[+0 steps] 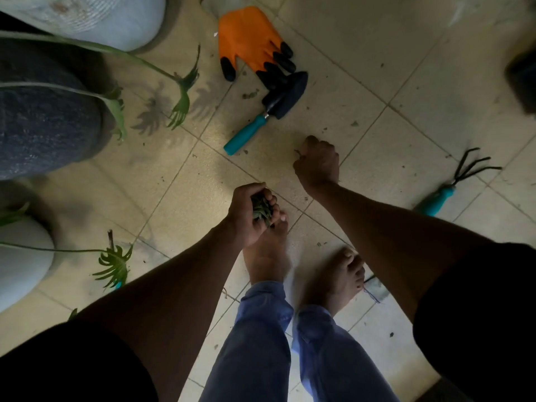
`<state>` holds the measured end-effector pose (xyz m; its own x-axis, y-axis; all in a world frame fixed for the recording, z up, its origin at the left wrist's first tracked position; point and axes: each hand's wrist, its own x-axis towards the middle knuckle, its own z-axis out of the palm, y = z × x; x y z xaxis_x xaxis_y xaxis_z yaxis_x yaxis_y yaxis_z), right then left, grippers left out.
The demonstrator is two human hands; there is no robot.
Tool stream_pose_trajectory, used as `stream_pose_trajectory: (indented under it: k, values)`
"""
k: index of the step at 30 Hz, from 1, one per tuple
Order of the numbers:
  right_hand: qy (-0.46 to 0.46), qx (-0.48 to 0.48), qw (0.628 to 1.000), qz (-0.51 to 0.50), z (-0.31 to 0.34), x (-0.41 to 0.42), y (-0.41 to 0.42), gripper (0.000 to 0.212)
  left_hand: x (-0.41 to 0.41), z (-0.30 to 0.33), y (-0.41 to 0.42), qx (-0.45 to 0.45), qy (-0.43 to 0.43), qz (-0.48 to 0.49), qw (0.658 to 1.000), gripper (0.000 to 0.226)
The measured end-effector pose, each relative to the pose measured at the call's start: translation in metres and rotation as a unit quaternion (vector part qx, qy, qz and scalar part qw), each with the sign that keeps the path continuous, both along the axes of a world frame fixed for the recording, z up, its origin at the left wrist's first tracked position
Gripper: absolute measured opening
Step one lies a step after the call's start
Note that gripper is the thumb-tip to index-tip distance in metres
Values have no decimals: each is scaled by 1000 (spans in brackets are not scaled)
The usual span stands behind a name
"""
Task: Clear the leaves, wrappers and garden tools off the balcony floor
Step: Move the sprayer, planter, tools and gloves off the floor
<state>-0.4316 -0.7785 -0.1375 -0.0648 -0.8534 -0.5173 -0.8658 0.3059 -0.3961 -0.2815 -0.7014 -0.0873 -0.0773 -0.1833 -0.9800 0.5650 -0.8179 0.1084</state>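
Hands (249, 214) (317, 162) grip leaves (262, 211) beside trowel (261, 120).

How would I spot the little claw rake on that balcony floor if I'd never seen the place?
Start from the orange glove at the top of the tiled floor, then look far right, past the right hand. The hand rake lies alone there. Its teal handle matches the trowel beside the glove, but it ends in thin black prongs, not a blade.

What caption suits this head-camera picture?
Left hand clutches leaves; right hand gathers scraps beside trowel.
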Motion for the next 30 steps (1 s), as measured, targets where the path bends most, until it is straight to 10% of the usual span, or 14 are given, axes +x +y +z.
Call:
stream_pose_trajectory:
  k: [9, 16, 21, 25, 30]
  values:
    - [-227, 62, 951, -200, 122, 6, 31, 11, -14, 47, 13, 0, -14, 106, 994, 36]
    - [-190, 81, 977, -53, 229, 2, 90, 10, -41, 125, 39, -12, -2, 161, 987, 42]
    - [-170, 48, 982, 60, 292, 16, 112, 13, -38, 184, 78, -4, -36, 305, 952, 5]
    - [-194, 31, 961, 192, 334, 36, 135, 17, -20, 239, 115, -86, 64, 441, 891, 71]
    - [-141, -56, 958, 244, 359, 71, 175, 18, 13, 268, 181, -50, 17, 473, 879, 36]
